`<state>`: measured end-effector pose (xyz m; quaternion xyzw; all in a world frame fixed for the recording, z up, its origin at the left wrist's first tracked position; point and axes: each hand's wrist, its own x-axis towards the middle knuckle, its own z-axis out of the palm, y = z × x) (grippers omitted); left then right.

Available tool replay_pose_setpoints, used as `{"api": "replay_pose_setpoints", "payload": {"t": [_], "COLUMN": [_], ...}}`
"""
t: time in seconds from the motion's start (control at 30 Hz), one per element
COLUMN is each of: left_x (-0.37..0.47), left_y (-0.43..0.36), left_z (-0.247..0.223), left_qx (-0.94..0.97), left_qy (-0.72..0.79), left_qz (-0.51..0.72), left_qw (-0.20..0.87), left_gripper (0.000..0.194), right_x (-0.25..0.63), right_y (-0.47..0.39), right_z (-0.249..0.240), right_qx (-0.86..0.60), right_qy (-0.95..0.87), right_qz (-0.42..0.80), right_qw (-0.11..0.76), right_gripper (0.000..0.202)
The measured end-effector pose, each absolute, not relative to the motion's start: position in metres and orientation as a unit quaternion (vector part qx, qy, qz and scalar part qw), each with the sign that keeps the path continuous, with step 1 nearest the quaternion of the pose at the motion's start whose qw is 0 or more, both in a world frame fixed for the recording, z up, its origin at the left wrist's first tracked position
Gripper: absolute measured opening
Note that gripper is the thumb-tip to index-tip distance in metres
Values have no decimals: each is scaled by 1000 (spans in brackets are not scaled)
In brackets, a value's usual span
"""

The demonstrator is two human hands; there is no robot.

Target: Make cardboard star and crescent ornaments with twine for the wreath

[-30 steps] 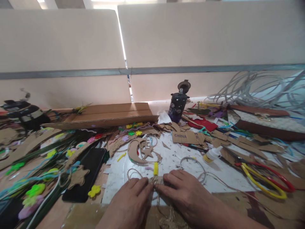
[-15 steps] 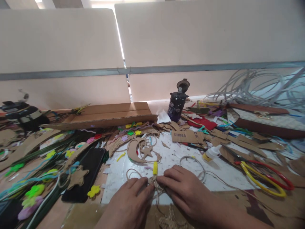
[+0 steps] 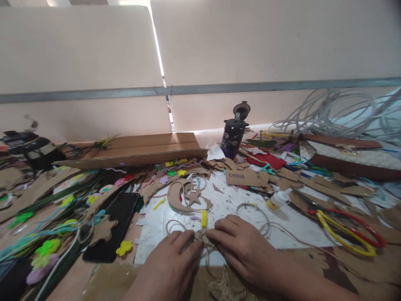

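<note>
Both hands meet at the white board's [image 3: 156, 234] near edge, over a small knotted piece of brown twine [image 3: 205, 242]. My left hand [image 3: 173, 259] closes its fingertips on the twine from the left. From the right, the bent fingers of my right hand [image 3: 244, 246] pinch it. A short yellow piece [image 3: 204, 218] stands just beyond the fingertips. Twine loops lie left of it, and a strand runs down to a twine-wrapped shape [image 3: 226, 288]. Farther back are a cardboard crescent [image 3: 177, 195] and a cardboard star [image 3: 193, 197].
Scissors [image 3: 347, 234] and a glue bottle [image 3: 278, 200] lie at the right. A dark water bottle [image 3: 232, 138] stands behind. On the left are a black phone [image 3: 112, 228], a yellow flower [image 3: 124, 248] and pipe cleaners. A cardboard tray [image 3: 150, 154] sits at the back.
The view has shifted slightly. Both hands stay at the twine with almost the same grip, and the twine-wrapped shape shows a little more below them.
</note>
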<state>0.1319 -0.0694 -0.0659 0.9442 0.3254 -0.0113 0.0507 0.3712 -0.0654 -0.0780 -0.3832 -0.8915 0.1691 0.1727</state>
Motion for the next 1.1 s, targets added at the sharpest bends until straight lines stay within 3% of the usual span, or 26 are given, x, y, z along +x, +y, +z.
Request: {"api": "replay_pose_setpoints", "payload": {"t": [0.3, 0.77, 0.97, 1.1], "left_x": [128, 133, 126, 120], "left_y": [-70, -71, -70, -70], "left_z": [-67, -66, -66, -66], "left_qx": [938, 949, 912, 885], "left_qy": [339, 312, 384, 415], "left_qz": [27, -30, 57, 100], "left_qw": [65, 35, 137, 183], "left_gripper": [46, 42, 47, 58], "right_x": [373, 370, 377, 386], "right_y": [-69, -68, -63, -61], "right_z": [-72, -76, -72, -59], "right_qx": [-337, -343, -367, -472], "right_qy": [-915, -918, -880, -843], "right_qz": [133, 122, 183, 188], "right_qw": [178, 157, 240, 177], "right_gripper": [33, 25, 33, 23]}}
